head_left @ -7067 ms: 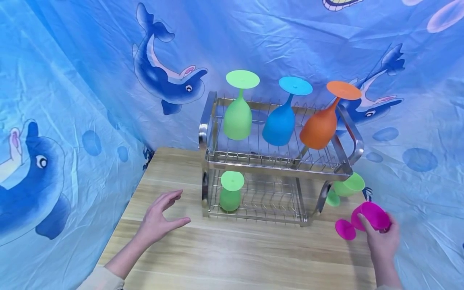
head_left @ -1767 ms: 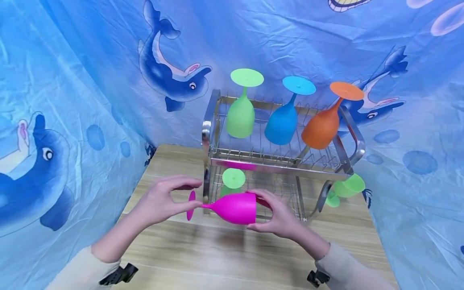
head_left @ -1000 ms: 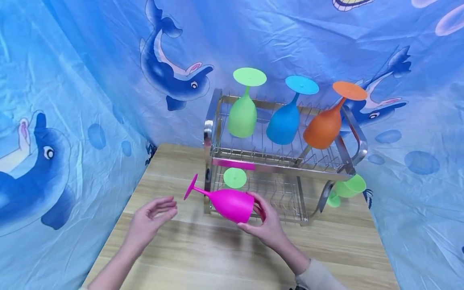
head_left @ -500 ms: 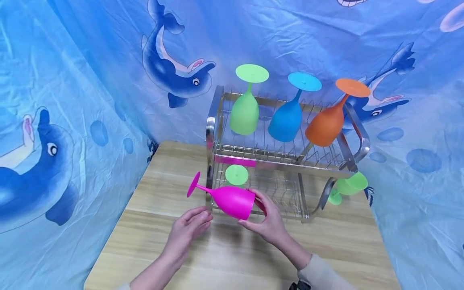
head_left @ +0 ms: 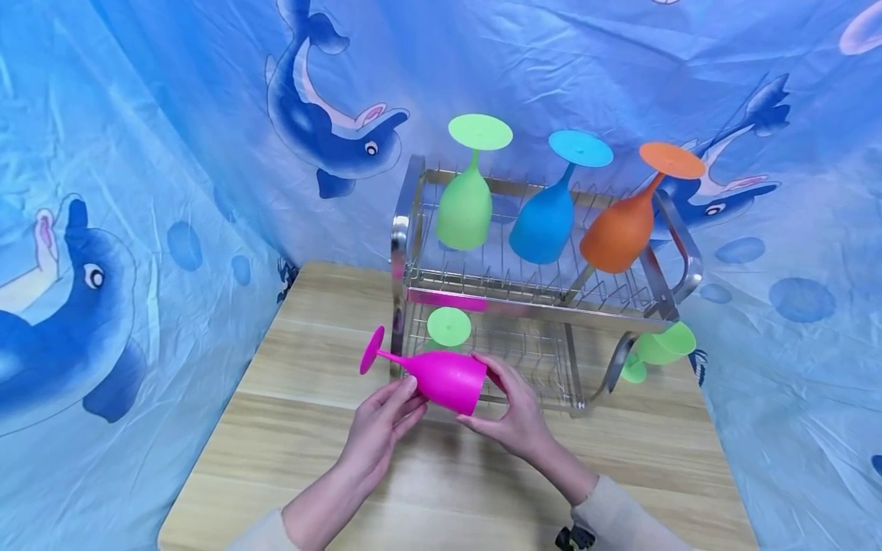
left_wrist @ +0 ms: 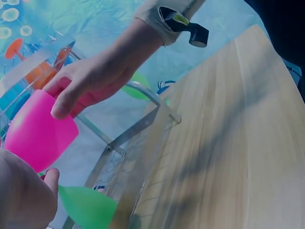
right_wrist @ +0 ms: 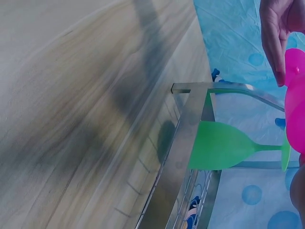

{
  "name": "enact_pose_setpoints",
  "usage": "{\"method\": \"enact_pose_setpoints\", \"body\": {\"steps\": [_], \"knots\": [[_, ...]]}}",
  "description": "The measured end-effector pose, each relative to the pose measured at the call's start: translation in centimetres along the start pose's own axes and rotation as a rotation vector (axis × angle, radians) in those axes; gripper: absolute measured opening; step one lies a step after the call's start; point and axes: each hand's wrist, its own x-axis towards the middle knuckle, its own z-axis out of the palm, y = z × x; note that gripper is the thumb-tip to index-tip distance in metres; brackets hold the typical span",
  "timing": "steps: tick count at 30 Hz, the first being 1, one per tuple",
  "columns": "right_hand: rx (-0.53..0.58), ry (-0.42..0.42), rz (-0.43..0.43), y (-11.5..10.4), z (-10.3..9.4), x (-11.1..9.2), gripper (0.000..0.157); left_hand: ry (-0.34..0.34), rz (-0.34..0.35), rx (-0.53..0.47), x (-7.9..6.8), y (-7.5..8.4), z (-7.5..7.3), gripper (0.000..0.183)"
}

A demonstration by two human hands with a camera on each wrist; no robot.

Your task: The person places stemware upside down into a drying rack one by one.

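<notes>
A magenta wine goblet (head_left: 448, 379) lies sideways in the air before the dish rack, foot to the left. My right hand (head_left: 513, 413) grips its bowl near the rim, thumb below and fingers above. My left hand (head_left: 386, 421) holds the bowl's stem end from below, thumb in front and fingertips partly hidden behind it. In the left wrist view the right hand (left_wrist: 90, 86) curls over the goblet (left_wrist: 40, 131). The right wrist view shows the left hand's fingers (right_wrist: 274, 43) beside the goblet (right_wrist: 298, 109), cut off by the frame edge.
The metal two-tier dish rack (head_left: 524, 302) carries upside-down green (head_left: 465, 210), blue (head_left: 544, 226) and orange (head_left: 618, 233) goblets on top. Another green goblet (head_left: 449, 327) stands inverted on the lower tier, and one (head_left: 664, 344) lies right of the rack. Dolphin-printed curtains (head_left: 207, 138) enclose the table.
The right hand has brought the magenta goblet from the table's right side to the rack front. My left hand touched its stem end, withdrew, then came back under the bowl.
</notes>
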Motion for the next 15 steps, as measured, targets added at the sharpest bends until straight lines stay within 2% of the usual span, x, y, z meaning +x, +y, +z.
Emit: {"method": "enact_pose_setpoints", "body": {"steps": [5,10,15], "knots": [[-0.029,0.002,-0.042,0.0,-0.3,0.0,0.100,0.004,-0.016,-0.025,0.2,0.2,0.3,0.055],[-0.043,0.003,-0.075,0.1,-0.3,0.0,0.100,0.029,-0.003,-0.040,0.0,0.3,0.9,0.046],[-0.098,-0.001,-0.093,0.5,-0.4,-0.3,0.101,0.037,0.003,-0.034,-0.4,0.1,1.9,0.053]]}}
